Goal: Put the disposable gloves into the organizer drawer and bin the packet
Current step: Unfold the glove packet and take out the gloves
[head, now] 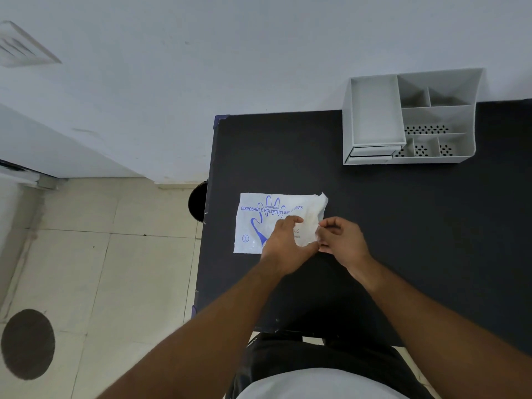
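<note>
Left hand (283, 240) pins the packet (259, 223) flat; right hand (341, 239) pinches its torn edge just beside. Best: hold firm, draw gloves out slowly.

Black-topped table (403, 226) against pale wall (230, 53); beige tiled floor (115, 269); wall vent (23, 44) upper left; dark round floor patch (28, 344).
</note>
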